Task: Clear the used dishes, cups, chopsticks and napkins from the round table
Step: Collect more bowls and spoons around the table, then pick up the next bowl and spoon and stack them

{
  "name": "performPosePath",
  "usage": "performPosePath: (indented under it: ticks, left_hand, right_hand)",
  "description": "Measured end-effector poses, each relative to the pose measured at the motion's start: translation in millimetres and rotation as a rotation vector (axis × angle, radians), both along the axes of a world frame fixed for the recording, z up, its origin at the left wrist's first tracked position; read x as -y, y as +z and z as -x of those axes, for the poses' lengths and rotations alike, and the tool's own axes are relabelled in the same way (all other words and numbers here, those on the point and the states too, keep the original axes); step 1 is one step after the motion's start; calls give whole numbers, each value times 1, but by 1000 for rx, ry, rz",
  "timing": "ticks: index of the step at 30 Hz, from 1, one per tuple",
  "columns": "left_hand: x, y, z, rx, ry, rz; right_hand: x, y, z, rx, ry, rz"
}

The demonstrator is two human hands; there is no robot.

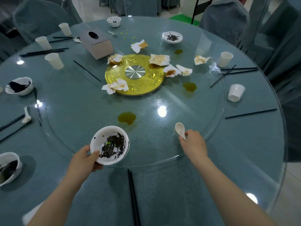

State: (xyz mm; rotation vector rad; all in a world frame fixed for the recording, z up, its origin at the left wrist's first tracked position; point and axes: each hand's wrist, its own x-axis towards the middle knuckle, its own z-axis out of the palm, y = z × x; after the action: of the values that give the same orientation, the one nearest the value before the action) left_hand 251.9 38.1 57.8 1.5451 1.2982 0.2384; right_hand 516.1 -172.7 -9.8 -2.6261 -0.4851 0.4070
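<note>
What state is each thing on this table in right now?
Left hand: grips dirty bowl, tilted.
Right hand: holds white spoon.
Cup: tipped over.
Cup: upright.
Napkins: crumpled, stained.
Chopsticks: lying paired.
Tissue box: open-topped.

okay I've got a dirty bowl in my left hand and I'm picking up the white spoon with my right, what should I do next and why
Probably drop the spoon into the bowl. Your left hand holds the bowl by its rim, tilted toward you, and your right hand has its grip on the spoon handle. That would free your right hand for the chopsticks lying right in front of you.
</note>
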Motion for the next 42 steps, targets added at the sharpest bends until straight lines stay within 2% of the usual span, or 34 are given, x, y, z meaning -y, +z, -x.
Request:
performPosePath:
  ticks: [13, 19, 29, 33, 42]
  left_hand:
    - [0, -1, 17, 15, 45, -10]
    - [0, -3, 33, 18, 88, -4]
    - [5, -3, 42, 42, 95, -10]
    - [2, -4, 48, 41, 123, -9]
    - [5, 4, 74, 54, 191, -10]
  right_hand:
    - [1, 3, 8, 33, 99, 67]
    - [6, 8, 9, 72, 59, 11]
    - [7, 15, 9, -8, 25, 63]
    - [2, 13, 12, 30, 43, 81]
    - [-14, 16, 21, -26, 93, 130]
